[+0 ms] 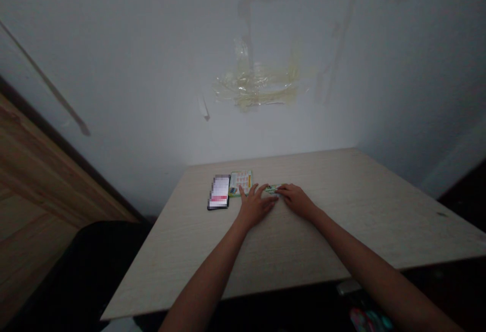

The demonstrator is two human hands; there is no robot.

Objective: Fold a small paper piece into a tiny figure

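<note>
My left hand [255, 203] lies flat on the pale table [341, 210], fingers spread, its fingertips touching a small green packet [272, 189]. From the right, my right hand [295, 198] has its fingers curled onto that same packet. Just left of my left hand lies a green and orange printed card [240, 181], with a black phone [219, 192] flat on the table beside it.
A white wall with old tape marks [258, 89] stands right behind the table. A wooden panel [34, 185] and a dark chair back [87, 266] are at the left. Something colourful [366, 318] lies on the floor below the table's front edge.
</note>
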